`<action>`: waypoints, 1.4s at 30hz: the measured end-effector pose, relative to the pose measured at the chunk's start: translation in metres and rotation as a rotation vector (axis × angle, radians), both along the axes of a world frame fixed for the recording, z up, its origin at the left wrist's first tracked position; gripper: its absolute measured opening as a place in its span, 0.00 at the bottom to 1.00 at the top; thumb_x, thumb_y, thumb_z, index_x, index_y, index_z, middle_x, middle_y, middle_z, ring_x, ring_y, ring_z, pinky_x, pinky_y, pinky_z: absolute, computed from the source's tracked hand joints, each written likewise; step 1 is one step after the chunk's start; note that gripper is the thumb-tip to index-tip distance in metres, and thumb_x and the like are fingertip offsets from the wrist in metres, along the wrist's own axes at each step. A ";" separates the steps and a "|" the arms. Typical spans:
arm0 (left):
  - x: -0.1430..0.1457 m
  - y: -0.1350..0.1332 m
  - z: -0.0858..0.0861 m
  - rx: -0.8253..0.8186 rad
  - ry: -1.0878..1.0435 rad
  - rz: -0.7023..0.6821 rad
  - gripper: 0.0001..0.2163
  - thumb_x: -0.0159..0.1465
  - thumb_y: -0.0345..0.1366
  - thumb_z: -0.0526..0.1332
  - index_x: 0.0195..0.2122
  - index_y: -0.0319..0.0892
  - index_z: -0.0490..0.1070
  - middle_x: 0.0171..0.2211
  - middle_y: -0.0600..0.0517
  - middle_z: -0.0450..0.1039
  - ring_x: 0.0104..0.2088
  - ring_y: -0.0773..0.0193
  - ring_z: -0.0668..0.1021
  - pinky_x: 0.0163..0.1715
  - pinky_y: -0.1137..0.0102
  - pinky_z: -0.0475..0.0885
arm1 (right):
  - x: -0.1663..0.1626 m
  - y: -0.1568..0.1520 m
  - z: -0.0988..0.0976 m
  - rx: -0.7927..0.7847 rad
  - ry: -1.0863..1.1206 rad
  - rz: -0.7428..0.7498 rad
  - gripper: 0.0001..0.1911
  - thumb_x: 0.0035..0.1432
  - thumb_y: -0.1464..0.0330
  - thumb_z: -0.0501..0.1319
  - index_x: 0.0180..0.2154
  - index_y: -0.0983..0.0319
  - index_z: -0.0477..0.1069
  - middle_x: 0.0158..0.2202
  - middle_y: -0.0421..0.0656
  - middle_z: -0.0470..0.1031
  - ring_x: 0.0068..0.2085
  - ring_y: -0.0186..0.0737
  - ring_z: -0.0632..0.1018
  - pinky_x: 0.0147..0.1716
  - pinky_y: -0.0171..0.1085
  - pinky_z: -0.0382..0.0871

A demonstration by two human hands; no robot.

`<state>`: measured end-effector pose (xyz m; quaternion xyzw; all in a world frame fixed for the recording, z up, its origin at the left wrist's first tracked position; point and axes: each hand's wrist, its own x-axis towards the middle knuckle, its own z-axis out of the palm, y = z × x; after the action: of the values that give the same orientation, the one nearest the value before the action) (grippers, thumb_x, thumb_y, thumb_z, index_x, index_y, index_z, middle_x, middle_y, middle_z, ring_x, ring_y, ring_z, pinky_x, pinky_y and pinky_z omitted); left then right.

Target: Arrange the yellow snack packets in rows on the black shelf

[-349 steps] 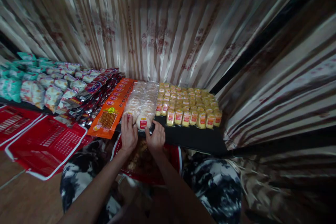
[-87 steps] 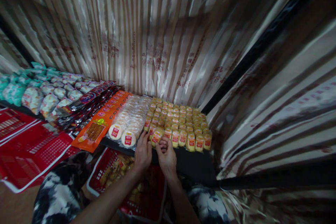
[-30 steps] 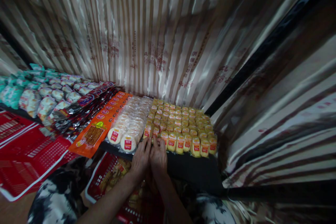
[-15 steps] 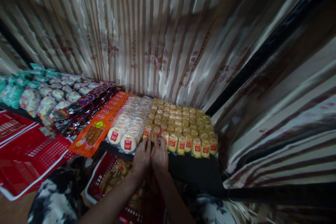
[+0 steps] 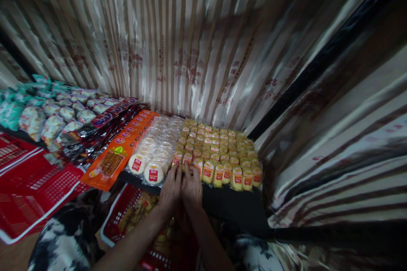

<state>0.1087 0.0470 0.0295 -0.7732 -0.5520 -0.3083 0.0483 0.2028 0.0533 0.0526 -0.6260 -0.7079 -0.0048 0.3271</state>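
Both my hands rest side by side at the front edge of a black shelf (image 5: 235,203). My left hand (image 5: 170,189) and my right hand (image 5: 191,186) lie flat, fingers stretched forward, fingertips touching the front row of small yellow snack packets with red labels (image 5: 219,154). These packets stand in several neat rows. Just left of them lie stacked round white cakes in clear wrap with red labels (image 5: 152,156). Neither hand grips anything.
Orange flat packs (image 5: 117,156), dark red-black packs (image 5: 95,129) and green-white bags (image 5: 38,110) fill the shelf to the left. A red basket with snacks (image 5: 140,216) sits below my arms; red baskets (image 5: 32,186) lie at left. Striped shiny curtains (image 5: 190,42) surround the shelf.
Over the last second my hands stay pressed together at the front row of yellow packets, barely shifting. Earlier they were at the round white cakes, then moved right.
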 end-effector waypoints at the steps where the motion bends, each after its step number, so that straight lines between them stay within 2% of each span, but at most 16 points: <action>1: 0.000 0.000 -0.001 0.007 0.013 -0.002 0.22 0.63 0.28 0.47 0.59 0.33 0.50 0.55 0.35 0.61 0.57 0.52 0.64 0.50 0.56 0.68 | 0.000 0.000 0.000 0.003 -0.001 0.000 0.23 0.55 0.77 0.46 0.52 0.63 0.66 0.39 0.49 0.68 0.40 0.40 0.72 0.38 0.35 0.71; 7: 0.000 -0.003 0.003 0.004 0.000 -0.025 0.21 0.64 0.29 0.47 0.59 0.32 0.51 0.54 0.34 0.62 0.56 0.53 0.65 0.49 0.56 0.69 | -0.001 0.000 0.000 0.001 0.045 0.018 0.21 0.56 0.76 0.47 0.50 0.62 0.68 0.41 0.49 0.68 0.40 0.38 0.73 0.36 0.35 0.72; 13: 0.000 -0.007 0.011 0.086 -0.018 -0.039 0.19 0.65 0.32 0.47 0.57 0.32 0.55 0.52 0.35 0.63 0.54 0.53 0.66 0.48 0.56 0.69 | -0.002 -0.005 0.001 0.005 0.090 0.043 0.19 0.57 0.75 0.47 0.47 0.66 0.70 0.51 0.54 0.64 0.41 0.38 0.74 0.37 0.34 0.73; 20: 0.000 -0.008 0.016 0.111 0.060 -0.054 0.18 0.65 0.29 0.45 0.55 0.31 0.57 0.52 0.36 0.64 0.56 0.52 0.64 0.51 0.55 0.67 | 0.000 -0.004 -0.004 -0.008 0.110 0.069 0.20 0.58 0.75 0.46 0.47 0.67 0.69 0.52 0.54 0.66 0.51 0.42 0.71 0.45 0.37 0.71; 23: 0.000 -0.008 0.016 0.098 0.058 -0.053 0.18 0.65 0.29 0.45 0.56 0.29 0.56 0.53 0.35 0.63 0.56 0.53 0.64 0.52 0.55 0.66 | 0.000 -0.002 -0.005 0.034 0.149 0.149 0.21 0.58 0.75 0.44 0.48 0.67 0.68 0.50 0.51 0.68 0.55 0.39 0.67 0.51 0.38 0.67; 26: -0.001 -0.009 0.016 0.088 0.035 -0.067 0.19 0.65 0.29 0.45 0.57 0.30 0.53 0.53 0.36 0.63 0.57 0.53 0.63 0.52 0.56 0.66 | 0.001 -0.003 -0.001 0.090 0.168 0.190 0.21 0.59 0.74 0.43 0.50 0.66 0.66 0.53 0.50 0.66 0.55 0.36 0.66 0.52 0.38 0.66; 29: -0.002 -0.010 0.015 0.060 -0.004 -0.084 0.19 0.65 0.29 0.46 0.57 0.32 0.53 0.53 0.37 0.62 0.57 0.53 0.63 0.52 0.55 0.66 | 0.002 -0.011 0.007 0.133 0.131 0.145 0.20 0.60 0.73 0.44 0.50 0.64 0.67 0.51 0.50 0.67 0.53 0.36 0.68 0.50 0.37 0.66; 32: -0.004 -0.012 0.015 0.024 -0.047 -0.083 0.18 0.64 0.30 0.47 0.56 0.35 0.56 0.53 0.38 0.62 0.55 0.53 0.65 0.51 0.54 0.66 | 0.010 -0.029 0.012 0.144 0.057 0.007 0.18 0.60 0.72 0.46 0.46 0.61 0.70 0.48 0.49 0.68 0.48 0.39 0.70 0.47 0.39 0.67; 35: -0.003 -0.014 0.016 -0.023 -0.061 -0.105 0.18 0.63 0.29 0.49 0.54 0.36 0.59 0.49 0.40 0.64 0.52 0.56 0.67 0.50 0.58 0.67 | 0.021 -0.052 0.010 0.133 -0.039 -0.079 0.17 0.59 0.71 0.48 0.45 0.59 0.72 0.48 0.49 0.67 0.47 0.43 0.69 0.45 0.43 0.66; 38: -0.003 -0.016 0.020 -0.073 -0.062 -0.133 0.18 0.62 0.27 0.50 0.54 0.39 0.60 0.46 0.43 0.66 0.49 0.59 0.67 0.49 0.61 0.68 | 0.031 -0.067 0.004 0.110 -0.129 -0.083 0.17 0.58 0.71 0.49 0.46 0.58 0.70 0.50 0.49 0.65 0.49 0.46 0.67 0.44 0.44 0.65; 42: -0.002 -0.015 0.023 -0.102 -0.042 -0.127 0.20 0.60 0.25 0.50 0.55 0.40 0.61 0.45 0.45 0.65 0.48 0.60 0.67 0.49 0.63 0.68 | 0.031 -0.067 -0.001 0.068 -0.187 -0.086 0.18 0.58 0.72 0.49 0.48 0.60 0.69 0.48 0.50 0.68 0.47 0.46 0.68 0.44 0.44 0.64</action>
<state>0.1065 0.0321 0.0524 -0.8015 -0.5176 -0.2985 -0.0225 0.2341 -0.0140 0.0518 -0.6412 -0.7072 -0.1011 0.2800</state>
